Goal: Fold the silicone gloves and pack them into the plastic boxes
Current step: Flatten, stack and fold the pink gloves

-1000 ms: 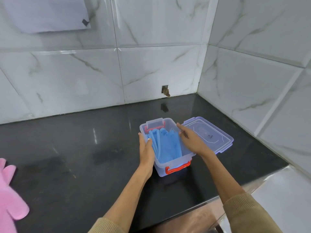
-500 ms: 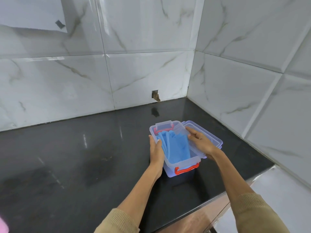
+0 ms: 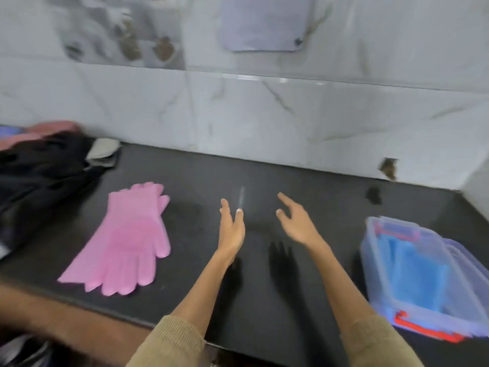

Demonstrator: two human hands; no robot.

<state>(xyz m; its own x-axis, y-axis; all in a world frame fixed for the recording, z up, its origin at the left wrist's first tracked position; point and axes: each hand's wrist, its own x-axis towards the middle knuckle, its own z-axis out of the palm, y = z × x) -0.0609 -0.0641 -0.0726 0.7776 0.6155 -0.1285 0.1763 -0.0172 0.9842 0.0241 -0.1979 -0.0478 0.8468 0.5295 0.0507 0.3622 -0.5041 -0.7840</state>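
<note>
Black glossy countertop (image 3: 264, 181) against a marble-look tiled wall (image 3: 238, 115), frame motion-blurred.
Pale sheet (image 3: 264, 22) was stuck on the wall at 12 o'clock; chipped hole (image 3: 388, 168) in a tile at 2 o'clock; dark heap of cloth (image 3: 39, 168) sat at 9 o'clock; brown stains (image 3: 148, 46) at 11 o'clock.

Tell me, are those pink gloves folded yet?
Not yet. The pink gloves lie spread flat on the counter, fingers stretched out toward the near edge, with neither hand touching them.
</note>
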